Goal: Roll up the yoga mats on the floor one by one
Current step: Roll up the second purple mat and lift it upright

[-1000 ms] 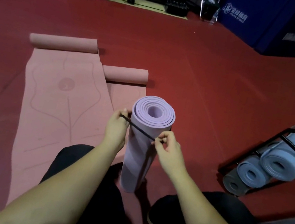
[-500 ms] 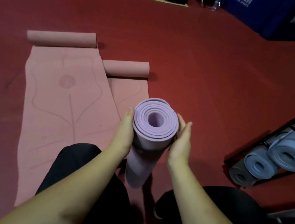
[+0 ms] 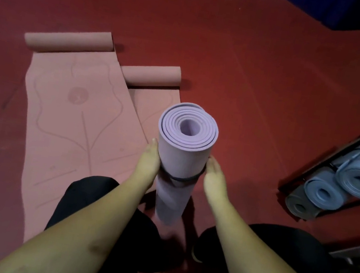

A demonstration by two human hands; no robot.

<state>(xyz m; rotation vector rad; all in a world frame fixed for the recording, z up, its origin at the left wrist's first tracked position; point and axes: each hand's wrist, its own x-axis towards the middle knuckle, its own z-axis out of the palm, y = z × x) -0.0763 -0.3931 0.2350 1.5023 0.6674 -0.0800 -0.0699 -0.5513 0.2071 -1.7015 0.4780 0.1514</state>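
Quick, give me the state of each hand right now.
Left hand: open, straight fingers pressed against the side of the upright purple mat.
Right hand: open, flat against the mat's other side, at the black band.

We see a dim room, the far edge sunk almost to black; soft light from above falls on the red floor (image 3: 257,66) with no glare; faint shadows sit beside the pink rolls (image 3: 68,42); the wide lens bends the edges; the forearms close below look soft and smeared.
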